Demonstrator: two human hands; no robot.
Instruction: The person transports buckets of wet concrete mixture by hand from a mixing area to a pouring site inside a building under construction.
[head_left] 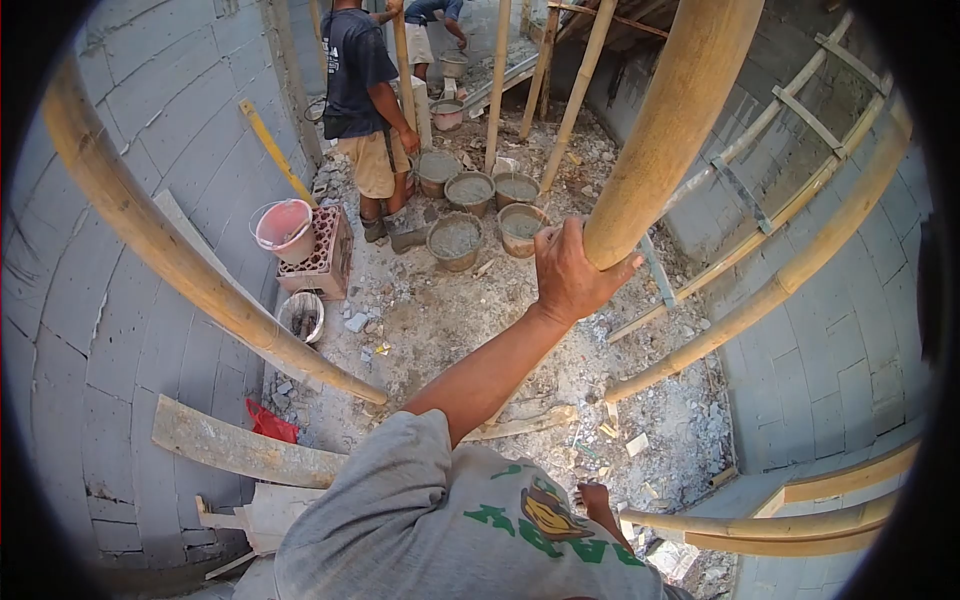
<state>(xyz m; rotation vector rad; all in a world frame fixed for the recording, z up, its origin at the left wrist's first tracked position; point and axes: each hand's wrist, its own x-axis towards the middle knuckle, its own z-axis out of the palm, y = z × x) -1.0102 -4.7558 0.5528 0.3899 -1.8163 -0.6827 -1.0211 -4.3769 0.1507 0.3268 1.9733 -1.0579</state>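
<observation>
The left hand (pixel 570 272) is closed around the slanting bamboo pole (pixel 672 110) above the rubble floor (pixel 450 310); it looks stiff, light and smooth-skinned, best gripped full-fisted, while the right hand is unseen, so I cannot tell its state.

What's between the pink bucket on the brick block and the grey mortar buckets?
Head view: a person in dark shirt and tan shorts stands there, feet on rubble, between the pink plastic bucket and the round mortar-filled buckets.
</observation>
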